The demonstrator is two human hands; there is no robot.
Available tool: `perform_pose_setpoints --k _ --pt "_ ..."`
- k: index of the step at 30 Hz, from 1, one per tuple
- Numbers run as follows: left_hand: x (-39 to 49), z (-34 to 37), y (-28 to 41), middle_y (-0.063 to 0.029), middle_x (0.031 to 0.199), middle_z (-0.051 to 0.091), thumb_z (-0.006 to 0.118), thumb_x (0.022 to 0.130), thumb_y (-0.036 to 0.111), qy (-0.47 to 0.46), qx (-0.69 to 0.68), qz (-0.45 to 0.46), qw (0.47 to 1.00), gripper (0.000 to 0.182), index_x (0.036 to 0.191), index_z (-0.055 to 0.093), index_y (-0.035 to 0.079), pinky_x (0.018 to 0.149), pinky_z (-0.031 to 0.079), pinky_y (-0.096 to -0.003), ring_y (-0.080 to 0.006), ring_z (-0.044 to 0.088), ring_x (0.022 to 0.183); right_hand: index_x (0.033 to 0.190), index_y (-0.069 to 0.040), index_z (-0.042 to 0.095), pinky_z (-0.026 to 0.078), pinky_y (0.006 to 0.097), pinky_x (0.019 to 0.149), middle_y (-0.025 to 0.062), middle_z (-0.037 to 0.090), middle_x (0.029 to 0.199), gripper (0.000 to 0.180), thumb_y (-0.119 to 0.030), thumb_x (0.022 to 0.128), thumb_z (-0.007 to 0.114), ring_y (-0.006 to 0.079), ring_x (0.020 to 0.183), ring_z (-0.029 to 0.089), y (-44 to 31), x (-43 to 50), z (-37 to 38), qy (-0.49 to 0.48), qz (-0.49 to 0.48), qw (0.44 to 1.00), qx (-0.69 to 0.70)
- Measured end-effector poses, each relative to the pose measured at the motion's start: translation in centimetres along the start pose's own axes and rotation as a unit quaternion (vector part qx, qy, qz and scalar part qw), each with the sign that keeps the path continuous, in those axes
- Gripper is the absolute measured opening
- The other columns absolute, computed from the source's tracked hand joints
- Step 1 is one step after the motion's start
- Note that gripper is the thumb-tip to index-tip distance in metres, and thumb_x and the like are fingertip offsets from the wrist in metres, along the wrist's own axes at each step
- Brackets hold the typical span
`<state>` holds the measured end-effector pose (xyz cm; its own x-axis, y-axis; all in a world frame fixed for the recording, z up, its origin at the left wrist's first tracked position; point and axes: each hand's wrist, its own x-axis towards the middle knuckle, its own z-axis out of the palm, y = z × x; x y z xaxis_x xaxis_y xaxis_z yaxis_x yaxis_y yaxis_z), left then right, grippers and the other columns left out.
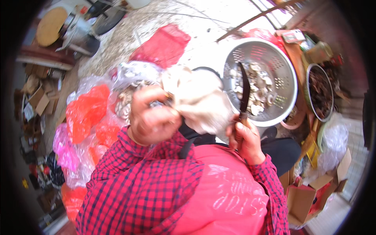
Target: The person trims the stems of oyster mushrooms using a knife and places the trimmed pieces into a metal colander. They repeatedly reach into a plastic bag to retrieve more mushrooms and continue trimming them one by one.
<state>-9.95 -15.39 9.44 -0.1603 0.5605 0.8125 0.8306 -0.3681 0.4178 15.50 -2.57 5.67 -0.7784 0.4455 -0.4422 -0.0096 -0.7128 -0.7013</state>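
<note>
My left hand (154,114), blurred by motion, has its fingers closed on the edge of a large pale, soft-looking item (202,100), perhaps a mushroom; blur hides its detail. In my right hand (245,136) is a knife (244,91) by its brown handle, with the dark, slightly curved blade pointing up the picture. Behind the blade stands a perforated metal colander (286,102) holding cut pale pieces (260,85) that look like mushroom. The pale item lies between my hands, left of the colander. Part of a dark round rim (208,70) shows behind it.
Red, pink and clear plastic bags (88,114) heap up at the left, beside a red mesh bag (164,45). Right of the colander are a basin (307,91) of dark brown strips and an open cardboard box (299,202). A metal pot (79,38) stands at the upper left.
</note>
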Motion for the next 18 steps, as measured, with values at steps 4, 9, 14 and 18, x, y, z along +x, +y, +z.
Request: perform_pose_setpoints --k 4,9,14,18 --pt "1.6 5.8 2.8 -0.0114 0.106 0.056 0.073 0.072 0.008 -0.100 -0.155 0.106 0.977 0.026 0.096 0.068 0.015 0.078 0.051 -0.0409 -0.0254 0.058 0.089 0.136 -0.001 0.043 0.049 0.0367 0.088 0.0163 0.058 0.122 0.049 -0.035 0.100 0.042 0.0244 0.100 0.060 0.5 -0.4 -0.3 -0.038 -0.147 0.987 -0.044" --pt "1.5 9.6 5.4 -0.0124 0.117 0.054 0.076 0.071 0.005 -0.198 -0.164 0.149 0.955 0.038 0.106 0.065 0.016 0.087 0.050 -0.0446 -0.0274 0.058 0.101 0.144 -0.003 0.038 0.048 0.0441 0.101 0.0183 0.051 0.138 0.052 -0.033 0.101 0.038 0.0314 0.123 0.055 2.3 -1.8 -4.2 0.051 -0.266 0.933 -0.238" --pt "0.7 11.3 7.4 -0.0134 0.126 0.054 0.075 0.066 0.000 -0.172 -0.261 0.022 0.950 0.052 0.116 0.064 0.011 0.092 0.050 -0.0410 -0.0273 0.059 0.111 0.146 -0.007 0.038 0.049 0.0498 0.099 0.0176 0.050 0.140 0.064 -0.049 0.097 0.034 0.0360 0.124 0.054 3.1 -2.9 -5.8 0.010 -0.195 0.927 0.321" --pt "-0.1 10.7 8.7 -0.0139 0.115 0.057 0.071 0.076 -0.002 -0.227 -0.363 -0.329 0.842 0.047 0.119 0.052 0.003 0.084 0.053 -0.0309 -0.0209 0.063 0.096 0.146 -0.007 0.038 0.051 0.0509 0.094 0.0181 0.050 0.140 0.076 -0.060 0.093 0.032 0.0374 0.123 0.054 3.5 -3.3 -6.8 -0.024 -0.182 0.912 0.367"
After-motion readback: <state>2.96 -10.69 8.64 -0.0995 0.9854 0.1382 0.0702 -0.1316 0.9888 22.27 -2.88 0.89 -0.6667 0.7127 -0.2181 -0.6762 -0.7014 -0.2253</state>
